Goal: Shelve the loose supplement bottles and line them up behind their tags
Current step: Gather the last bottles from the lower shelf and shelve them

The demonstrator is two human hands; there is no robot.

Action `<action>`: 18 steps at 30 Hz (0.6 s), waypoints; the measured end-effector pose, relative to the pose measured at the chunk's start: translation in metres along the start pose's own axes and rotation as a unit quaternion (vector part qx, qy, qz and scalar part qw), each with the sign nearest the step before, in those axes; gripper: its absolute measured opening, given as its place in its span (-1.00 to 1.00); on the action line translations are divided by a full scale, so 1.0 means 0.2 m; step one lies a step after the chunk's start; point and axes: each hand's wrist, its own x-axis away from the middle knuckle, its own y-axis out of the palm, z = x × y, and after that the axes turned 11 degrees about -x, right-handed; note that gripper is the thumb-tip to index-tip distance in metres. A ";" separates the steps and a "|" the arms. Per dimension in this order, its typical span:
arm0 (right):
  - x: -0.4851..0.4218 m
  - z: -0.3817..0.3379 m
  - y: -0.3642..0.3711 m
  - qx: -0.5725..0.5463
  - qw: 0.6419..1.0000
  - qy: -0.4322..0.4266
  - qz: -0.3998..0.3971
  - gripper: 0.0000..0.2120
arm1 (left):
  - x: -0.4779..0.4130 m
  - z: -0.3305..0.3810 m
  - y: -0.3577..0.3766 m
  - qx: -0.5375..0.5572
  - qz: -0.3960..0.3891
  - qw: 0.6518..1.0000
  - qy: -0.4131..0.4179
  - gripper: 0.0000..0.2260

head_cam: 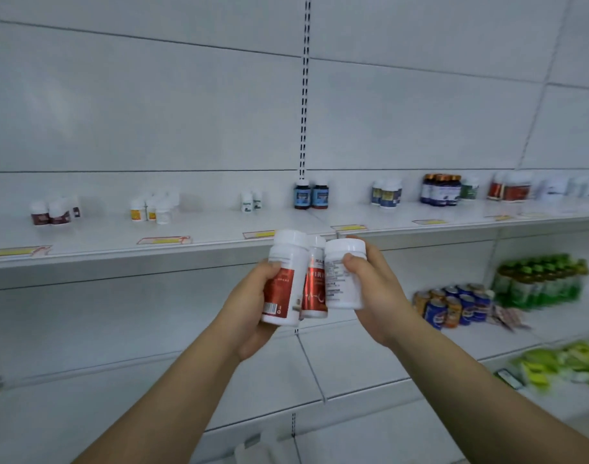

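Note:
My left hand (249,309) grips a white supplement bottle with a red label (284,279), tilted slightly right. My right hand (375,289) grips another white bottle (345,274), its printed text side facing me. A third red-labelled bottle (314,283) is wedged between the two; which hand carries it I cannot tell. All three hang in front of the upper shelf's edge (186,254). Yellow price tags (164,241) lie along that shelf front, with small groups of bottles standing far back, such as the red-labelled ones (510,189) at the right.
On the upper shelf stand dark blue bottles (311,195), white bottles (152,209) and maroon-labelled ones (52,212). The lower shelf at right holds drink cans (453,306) and green bottles (540,279). Green packets (560,363) lie below them.

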 end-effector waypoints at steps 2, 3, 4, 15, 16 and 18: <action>-0.03 -0.10 -0.19 0.017 1.000 -0.011 0.007 -0.74 | -0.08 -0.05 0.20 0.002 0.000 1.000 -0.002 -0.77; -0.04 -0.16 -0.28 0.026 0.999 -0.017 0.011 -0.73 | -0.13 -0.08 0.30 0.004 -0.007 1.000 -0.005 -0.74; -0.05 -0.22 -0.37 0.036 0.999 -0.021 0.017 -0.71 | -0.17 -0.11 0.39 0.009 -0.016 1.000 -0.010 -0.70; -0.12 -0.78 -1.35 0.092 0.981 -0.081 0.150 -0.82 | -0.66 -0.43 1.47 0.040 -0.210 0.974 -0.068 -0.56; -0.14 -0.81 -1.43 0.094 0.978 -0.085 0.165 -0.82 | -0.73 -0.47 1.55 0.035 -0.220 0.972 -0.079 -0.56; -0.18 -0.87 -1.60 0.098 0.972 -0.092 0.193 -0.78 | -0.87 -0.56 1.70 0.031 -0.248 0.963 -0.101 -0.58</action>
